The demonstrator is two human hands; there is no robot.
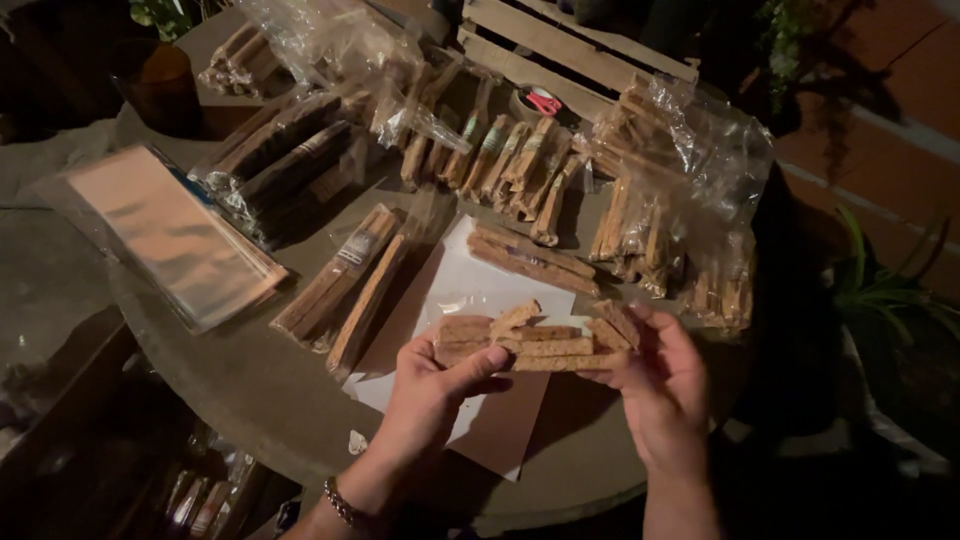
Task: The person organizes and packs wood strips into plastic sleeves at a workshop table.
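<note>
Clear plastic bags (690,190) on the worktop (250,380) hold wooden sticks, while my left hand (430,390) and right hand (665,385) close their fingers around a bundle of wooden sticks (535,345) above white paper (470,285).

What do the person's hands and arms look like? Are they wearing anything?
Both hands are bare, with no gloves. The left hand has a beaded bracelet around its wrist, with dark and shiny beads. The right hand has nothing on its wrist. No sleeves show on either forearm. I cannot see any rings in this dim light.
</note>
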